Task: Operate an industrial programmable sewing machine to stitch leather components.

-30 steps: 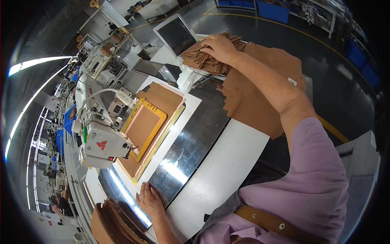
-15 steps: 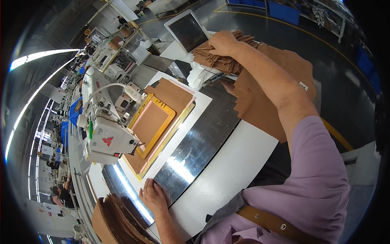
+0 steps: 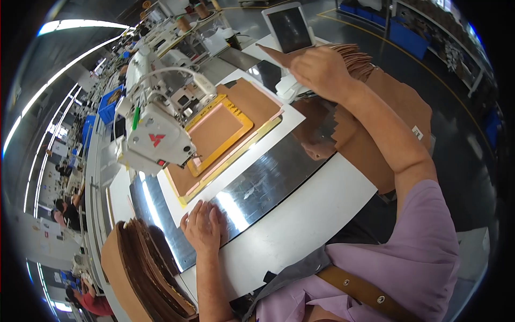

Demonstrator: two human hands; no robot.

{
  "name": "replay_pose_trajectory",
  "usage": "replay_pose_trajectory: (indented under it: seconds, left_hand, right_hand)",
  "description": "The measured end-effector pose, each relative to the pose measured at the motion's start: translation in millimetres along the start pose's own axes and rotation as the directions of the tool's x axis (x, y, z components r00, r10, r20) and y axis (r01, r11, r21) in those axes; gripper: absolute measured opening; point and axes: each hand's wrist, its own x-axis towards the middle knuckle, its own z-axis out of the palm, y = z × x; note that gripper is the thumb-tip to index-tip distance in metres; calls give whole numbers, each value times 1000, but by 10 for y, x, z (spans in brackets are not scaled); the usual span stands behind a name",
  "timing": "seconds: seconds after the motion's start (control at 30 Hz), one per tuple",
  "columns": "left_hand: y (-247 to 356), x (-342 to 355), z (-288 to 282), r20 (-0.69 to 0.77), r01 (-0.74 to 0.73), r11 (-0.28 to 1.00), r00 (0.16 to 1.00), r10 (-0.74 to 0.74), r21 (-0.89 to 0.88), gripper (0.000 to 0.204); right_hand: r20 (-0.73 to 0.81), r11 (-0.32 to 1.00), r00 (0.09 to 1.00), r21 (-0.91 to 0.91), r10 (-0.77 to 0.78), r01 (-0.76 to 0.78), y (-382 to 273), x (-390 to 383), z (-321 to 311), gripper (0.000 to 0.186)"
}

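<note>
My right hand (image 3: 321,74) is closed on a flat brown leather-like piece (image 3: 277,55), raised beside a fanned stack of similar pieces (image 3: 354,58). My left hand (image 3: 203,229) lies with fingers apart on the shiny metal plate (image 3: 268,177), near the corner of a white sheet (image 3: 287,121). A yellow frame (image 3: 244,124) with a rectangular window sits on a larger brown panel (image 3: 250,95), backed by a yellow-edged template. Over the frame's near left side stands the white sewing machine head (image 3: 155,137). My fingers partly hide the raised piece.
A tablet-like screen (image 3: 289,28) stands behind the stack. Larger brown panels (image 3: 383,123) overhang the table on the right. Thick brown panels (image 3: 142,268) are stacked at lower left. White cloth-like material (image 3: 288,88) lies beside the metal plate.
My right hand has lifted a brown piece off the stack and drawn it leftward. The left hand stays on the plate, while the whole view has shifted.
</note>
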Motion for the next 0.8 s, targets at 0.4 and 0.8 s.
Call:
replay_pose_trajectory:
  seconds: [0.4, 0.8]
  left_hand:
    - [215, 917, 665, 325, 389, 741, 915, -241, -547, 48]
    - [189, 1085, 829, 360, 463, 669, 884, -299, -581, 18]
  right_hand:
    - [284, 681, 934, 730, -218, -63, -1866, -61, 455, 21]
    - [424, 516, 894, 804, -145, -297, -1740, 201, 1151, 20]
